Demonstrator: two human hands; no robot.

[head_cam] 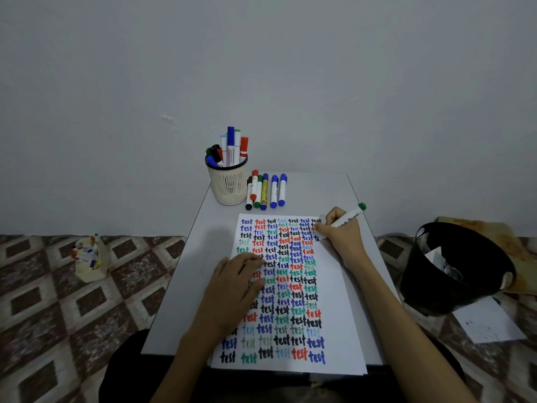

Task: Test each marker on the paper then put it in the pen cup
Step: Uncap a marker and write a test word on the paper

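Right hand (343,231) grips the green-ended marker (350,218), tip down at the paper (345,309)'s far right edge; left hand (232,289) lies flat, pinning the sheet. Short stroke, then pen cup (228,184), beyond the left hand.

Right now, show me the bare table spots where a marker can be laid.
Two bare patches of table: the strip left of the paper, in front of the pen cup, and the back right corner between the loose markers and the right hand holding a green-capped marker. Crowded: the back left, and the paper under the left hand.
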